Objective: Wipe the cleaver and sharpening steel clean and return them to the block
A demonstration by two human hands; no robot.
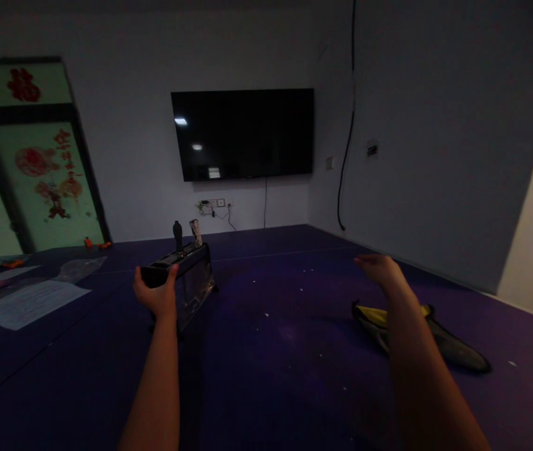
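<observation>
My left hand [156, 293] is closed on the near top edge of a dark rectangular case [190, 275] with a clear side, standing on the purple floor [275, 351]. Two small upright objects [186, 235] stick up from the case's far end. My right hand [379, 269] is raised in the air to the right, bent at the wrist and holding nothing that I can see; its fingers are mostly hidden. Below my right forearm lies a flat black and yellow item [439, 338] on the floor.
A dark TV [243, 133] hangs on the far wall above power sockets [214, 204] and a cable. Paper sheets and plastic [31, 300] lie on the floor at the left. A glass door with red decorations [41, 163] stands at far left.
</observation>
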